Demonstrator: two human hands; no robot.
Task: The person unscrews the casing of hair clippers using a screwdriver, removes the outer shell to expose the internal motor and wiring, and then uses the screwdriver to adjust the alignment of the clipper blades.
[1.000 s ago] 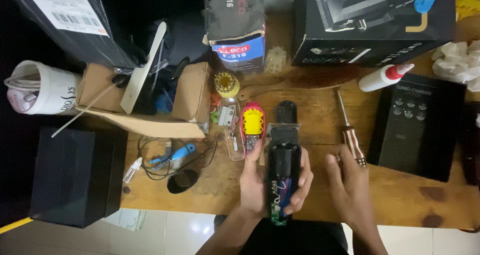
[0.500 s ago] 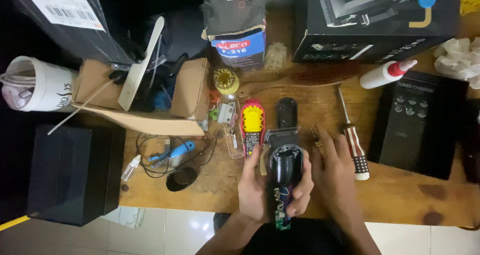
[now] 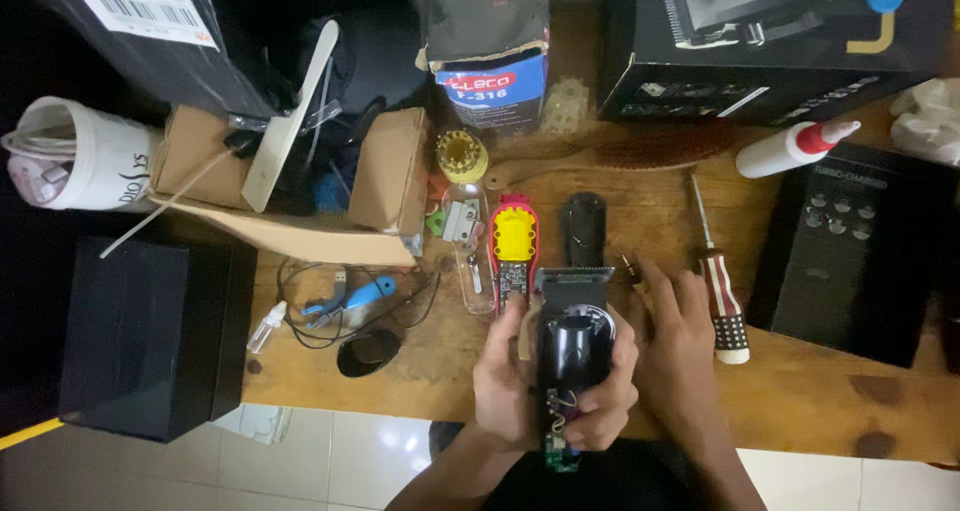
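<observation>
While the left hand [image 3: 510, 386] is wrapping its grip around a black hair clipper [image 3: 573, 356], fingers pressing into its lower body where wiring is showing, the clipper is pointing blade-first away over the near edge of the wooden counter [image 3: 800, 401]. The right hand [image 3: 680, 346] is lying flat beside it, grip spread and holding nothing, just left of a striped-handled screwdriver [image 3: 722, 291]. A yellow and pink casing [image 3: 513, 246] and a black cover [image 3: 584, 226] are lying just beyond the blade.

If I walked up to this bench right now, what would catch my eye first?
Probably the black hair clipper at the near edge of the wooden table, gripped in the left hand with wires showing at its open lower end. The right hand rests flat beside it, near a striped-handled screwdriver. Just beyond sits a bright yellow-and-pink part.
</observation>
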